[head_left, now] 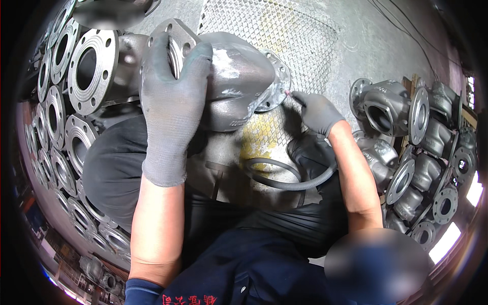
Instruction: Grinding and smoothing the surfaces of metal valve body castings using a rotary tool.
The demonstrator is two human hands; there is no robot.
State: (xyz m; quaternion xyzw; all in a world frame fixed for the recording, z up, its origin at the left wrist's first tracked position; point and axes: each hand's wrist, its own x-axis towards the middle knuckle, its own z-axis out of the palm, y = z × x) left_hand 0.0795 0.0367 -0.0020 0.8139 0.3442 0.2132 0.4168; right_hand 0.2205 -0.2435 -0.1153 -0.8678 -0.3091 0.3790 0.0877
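A grey cast-metal valve body [236, 66] lies before me, with a round bolted-hole flange [278, 84] at its right end. My left hand [175, 96], in a grey glove, grips the flange at its upper left, thumb and fingers apart across the opening. In my gloved right hand [319, 114] is a slim dark hand tool [297, 97] with a pinkish tip. That tip is at the right flange's edge; whether it touches cannot be made out. A grey ribbed hose [295, 186] loops below my right hand, its connection to the tool hidden.
Flanged castings [94, 71] stand stacked along my left, close to my left hand. More valve bodies [386, 109] are piled at the right. Expanded metal mesh [305, 38] covers the floor beyond the casting. My dark-trousered legs [114, 165] flank the work.
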